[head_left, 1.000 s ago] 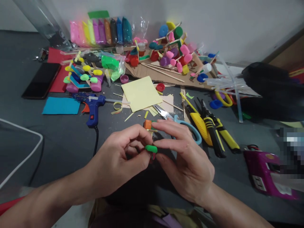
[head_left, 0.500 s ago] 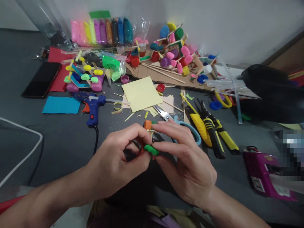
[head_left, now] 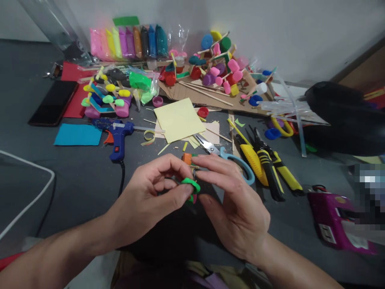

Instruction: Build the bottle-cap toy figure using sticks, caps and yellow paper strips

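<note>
Between thumb and fingers, my left hand (head_left: 164, 196) pinches a bright green piece of modelling clay (head_left: 195, 184). Below it, a bit of pink and more green shows at the fingertips. My right hand (head_left: 237, 196) is just to the right, its thumb and fingers apart and curved around the green piece without gripping it. An orange cap-like piece (head_left: 187, 158) with a thin stick beside it shows just beyond my fingertips; how it joins the green clay is hidden by my hands. Light-blue-handled scissors (head_left: 240, 160) lie behind my right hand.
Beyond my hands lie yellow paper (head_left: 179, 118), a blue glue gun (head_left: 118, 136), a yellow cutter (head_left: 254, 162) and pliers (head_left: 270, 172). Small stick-and-clay models (head_left: 106, 98) and clay packets (head_left: 132, 42) stand behind. A phone (head_left: 54, 102) is left; a purple device (head_left: 333, 220) is right.
My right fingers have drawn back from the green clay, and thumb and fingers are now apart. The green clay, still in my left hand, has tilted and shows more of itself.
</note>
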Demonstrator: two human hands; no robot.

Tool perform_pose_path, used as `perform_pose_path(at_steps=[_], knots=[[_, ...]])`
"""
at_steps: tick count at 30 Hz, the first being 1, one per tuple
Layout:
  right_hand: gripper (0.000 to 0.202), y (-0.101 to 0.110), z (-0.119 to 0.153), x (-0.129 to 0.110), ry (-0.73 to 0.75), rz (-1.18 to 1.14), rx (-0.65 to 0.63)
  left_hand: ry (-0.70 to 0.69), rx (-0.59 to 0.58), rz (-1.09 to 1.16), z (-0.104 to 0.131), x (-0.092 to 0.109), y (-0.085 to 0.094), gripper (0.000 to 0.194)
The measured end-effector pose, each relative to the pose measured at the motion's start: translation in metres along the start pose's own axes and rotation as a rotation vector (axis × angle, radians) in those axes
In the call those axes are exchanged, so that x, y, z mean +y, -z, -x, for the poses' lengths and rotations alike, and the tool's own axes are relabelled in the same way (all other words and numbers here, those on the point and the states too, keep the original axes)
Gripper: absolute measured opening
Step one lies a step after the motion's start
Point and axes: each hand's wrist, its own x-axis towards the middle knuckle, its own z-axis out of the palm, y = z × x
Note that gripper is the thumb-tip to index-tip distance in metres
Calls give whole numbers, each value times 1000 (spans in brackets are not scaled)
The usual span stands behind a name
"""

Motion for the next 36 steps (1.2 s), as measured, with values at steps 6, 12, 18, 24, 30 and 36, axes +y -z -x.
perform_pose_path(at_steps=[6, 12, 18, 24, 30, 36], knots=[[35, 1, -2, 0, 64, 60, -24, -3, -9, 45, 0, -1, 1, 7], [31, 2, -4, -1, 93, 110, -22, -34, -92, 217, -4, -6, 3, 7], [30, 2, -4, 1, 120, 98, -19, -17, -142, 262, -7, -6, 5, 7], [31, 2, -4, 3, 151, 119, -36, -7, -101, 239, -6, -7, 4, 6], [32, 2, -5, 2, 180, 166, -41, 13, -62, 189, -5, -6, 4, 8], [33, 2, -6, 1, 185, 179, -64, 20, -51, 155, -4, -3, 5, 9]])
